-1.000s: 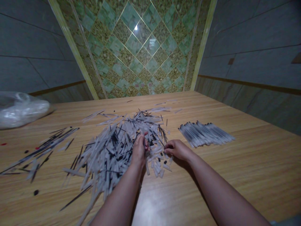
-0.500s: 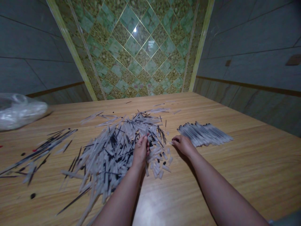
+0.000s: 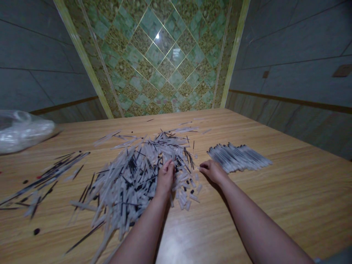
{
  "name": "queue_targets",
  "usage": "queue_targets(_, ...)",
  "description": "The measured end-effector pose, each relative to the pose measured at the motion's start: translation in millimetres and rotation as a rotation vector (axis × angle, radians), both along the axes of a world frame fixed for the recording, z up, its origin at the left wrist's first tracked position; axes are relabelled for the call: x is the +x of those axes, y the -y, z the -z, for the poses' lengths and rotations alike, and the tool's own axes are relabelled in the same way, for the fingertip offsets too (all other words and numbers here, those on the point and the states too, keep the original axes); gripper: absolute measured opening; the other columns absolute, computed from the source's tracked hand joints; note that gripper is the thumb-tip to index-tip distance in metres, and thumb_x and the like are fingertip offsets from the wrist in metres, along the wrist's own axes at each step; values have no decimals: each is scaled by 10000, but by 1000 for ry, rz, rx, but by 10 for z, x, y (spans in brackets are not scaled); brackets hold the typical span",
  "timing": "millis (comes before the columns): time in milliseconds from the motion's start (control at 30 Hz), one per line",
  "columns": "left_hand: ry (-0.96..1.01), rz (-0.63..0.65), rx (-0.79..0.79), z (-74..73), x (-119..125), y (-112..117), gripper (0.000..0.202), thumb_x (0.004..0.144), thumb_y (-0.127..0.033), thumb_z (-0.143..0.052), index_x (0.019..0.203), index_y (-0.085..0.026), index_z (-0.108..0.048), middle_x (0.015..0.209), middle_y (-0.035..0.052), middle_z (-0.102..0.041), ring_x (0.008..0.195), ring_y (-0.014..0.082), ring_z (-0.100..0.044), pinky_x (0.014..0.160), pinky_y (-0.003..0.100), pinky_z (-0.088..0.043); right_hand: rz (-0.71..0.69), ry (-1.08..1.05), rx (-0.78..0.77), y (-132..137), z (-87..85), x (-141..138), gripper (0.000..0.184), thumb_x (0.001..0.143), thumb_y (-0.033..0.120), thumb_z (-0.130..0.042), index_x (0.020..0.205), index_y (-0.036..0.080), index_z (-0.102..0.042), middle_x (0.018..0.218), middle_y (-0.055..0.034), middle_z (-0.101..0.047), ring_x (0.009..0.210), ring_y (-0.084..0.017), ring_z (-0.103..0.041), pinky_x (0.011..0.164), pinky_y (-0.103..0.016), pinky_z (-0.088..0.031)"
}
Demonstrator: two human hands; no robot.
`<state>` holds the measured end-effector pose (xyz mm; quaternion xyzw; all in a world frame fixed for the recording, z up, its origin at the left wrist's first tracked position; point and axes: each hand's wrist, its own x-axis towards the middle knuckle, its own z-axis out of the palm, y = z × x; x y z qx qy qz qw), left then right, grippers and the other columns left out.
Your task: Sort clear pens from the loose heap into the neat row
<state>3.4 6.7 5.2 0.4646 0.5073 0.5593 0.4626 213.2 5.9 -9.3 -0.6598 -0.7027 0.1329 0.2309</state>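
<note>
My left hand [image 3: 165,178] is closed over the right side of a large heap of pen parts [image 3: 123,183], clear plastic tubes mixed with thin black refills. What its fingers hold is hidden. My right hand [image 3: 213,171] pinches a small pale, clear-looking piece [image 3: 198,168] between thumb and forefinger, just above the table. Right beside that hand lies a neat row of pens [image 3: 239,157], clear barrels with dark ends. Between my hands are scattered short clear caps [image 3: 194,198] and small black plugs [image 3: 191,191].
The wooden table [image 3: 288,205] runs back to a tiled wall [image 3: 165,66]. At the far left sits a clear plastic bag [image 3: 26,132]. Loose refills and tubes [image 3: 52,178] lie on the left, with a black plug [image 3: 36,231] in front of them.
Both hands stay nearly in place. My right hand has shifted slightly left and down, and my left hand slightly down. The heap and the pen row look the same.
</note>
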Motion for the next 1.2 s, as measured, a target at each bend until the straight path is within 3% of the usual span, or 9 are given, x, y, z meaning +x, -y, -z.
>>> queue_targets(133,-95,57,99,10,7,1,391,707,-386,-568,1014,-152,-634,758,46,-666,738,163,-602,657,267,-459,-1,-59,45,-20,20,-24,190,746,252,-544,843,165,-682,884,-100,-657,867,-207,-570,773,-291,-399)
queue_targets(333,-260,177,186,-15,19,41,359,732,-362,-558,1007,-147,-643,978,90,-666,925,199,-592,830,324,-430,-57,-644,145,-63,-7,-49,266,803,335,-454,951,176,-607,850,-58,-647,733,-160,-583,684,-293,-445)
queue_targets(433,-334,243,258,1,17,56,334,748,-351,-548,1005,-163,-649,1000,92,-659,950,200,-587,859,332,-418,-96,-805,142,-64,-28,-45,296,786,380,-479,971,181,-598,804,-39,-630,691,-143,-564,631,-270,-441)
queue_targets(733,-471,378,293,23,9,72,332,790,-337,-497,1035,-163,-638,1007,89,-655,950,200,-582,852,337,-423,-184,-793,138,-13,-104,-69,252,790,351,-482,944,198,-610,826,-23,-602,684,-126,-504,627,-250,-406)
queue_targets(1200,-417,437,226,-30,2,97,304,769,-339,-522,986,-181,-665,1002,91,-665,935,210,-591,868,361,-409,-187,-838,78,-8,-76,-42,322,789,393,-487,1001,184,-609,735,-9,-558,674,-121,-489,622,-248,-400)
